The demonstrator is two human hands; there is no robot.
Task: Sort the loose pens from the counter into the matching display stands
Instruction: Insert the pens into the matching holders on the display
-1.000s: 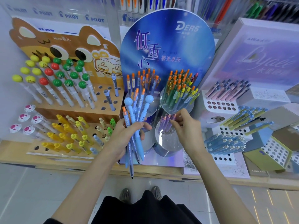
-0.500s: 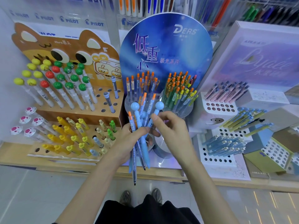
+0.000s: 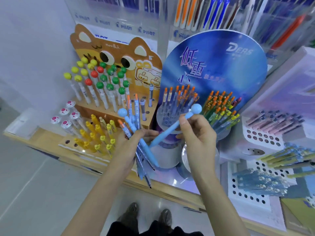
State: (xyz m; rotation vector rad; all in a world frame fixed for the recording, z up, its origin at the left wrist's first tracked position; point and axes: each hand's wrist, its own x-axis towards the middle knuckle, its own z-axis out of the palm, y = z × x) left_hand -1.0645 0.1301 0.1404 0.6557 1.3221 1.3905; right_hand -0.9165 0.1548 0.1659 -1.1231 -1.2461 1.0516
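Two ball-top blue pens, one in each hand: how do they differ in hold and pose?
The right pen is held alone by the right hand; the left pen sits in a bundle with orange-tipped pens in the left hand. The right pen's ball leans up-right, the left pen's up-left. The right pen is pinched near its ball, the left pen gripped nearer mid-barrel. Both are light blue with round tops.

Blue oval card display board (image 3: 221, 68): "DERS" at upper right, "低重心" at left. White shelf strip (image 3: 119, 25), above-left of the board: "PILOT", repeated.
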